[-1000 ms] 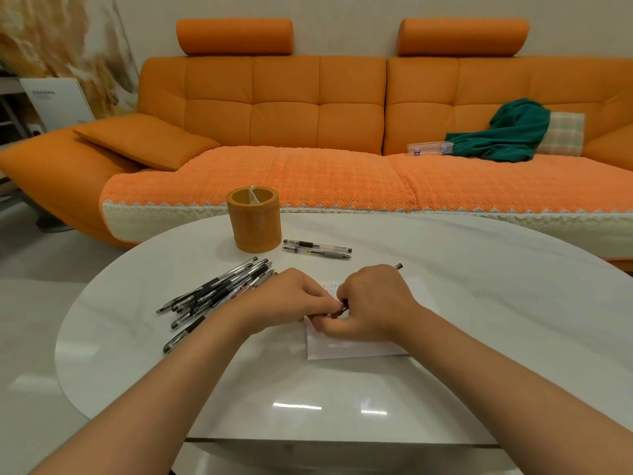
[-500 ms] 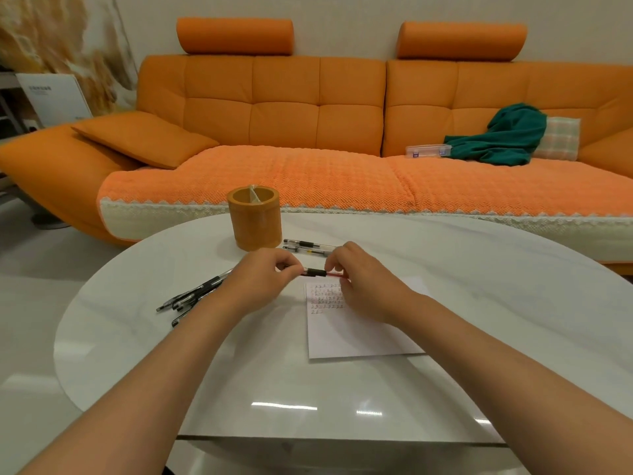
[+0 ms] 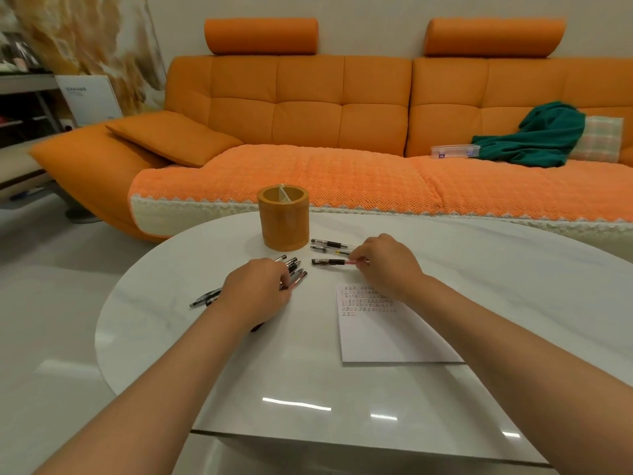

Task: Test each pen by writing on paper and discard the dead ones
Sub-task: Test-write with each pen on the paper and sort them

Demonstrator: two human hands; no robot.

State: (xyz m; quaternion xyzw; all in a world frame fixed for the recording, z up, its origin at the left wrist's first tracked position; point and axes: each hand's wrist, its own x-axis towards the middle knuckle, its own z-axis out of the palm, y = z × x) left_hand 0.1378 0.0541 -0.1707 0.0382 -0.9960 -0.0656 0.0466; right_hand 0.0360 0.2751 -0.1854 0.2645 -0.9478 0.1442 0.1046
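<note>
On the glossy white oval tabletop (image 3: 308, 371), the right grip (image 3: 387, 265) pinched the tail of a slim clear pen (image 3: 330, 262), just by two pens (image 3: 330, 245) and flat paper (image 3: 387, 341). The left grip (image 3: 257, 293) curled over the pile (image 3: 296, 269); whether it held one, I couldn't tell.

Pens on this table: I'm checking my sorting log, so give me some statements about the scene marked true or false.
1. The right hand pinches a pen that is next to two pens lying by the holder. True.
2. The paper is blank. False: rows of marks cover its top part.
3. The left hand is on the pile of pens. True.
4. The holder lies on its side. False: it stands upright on the table.
</note>
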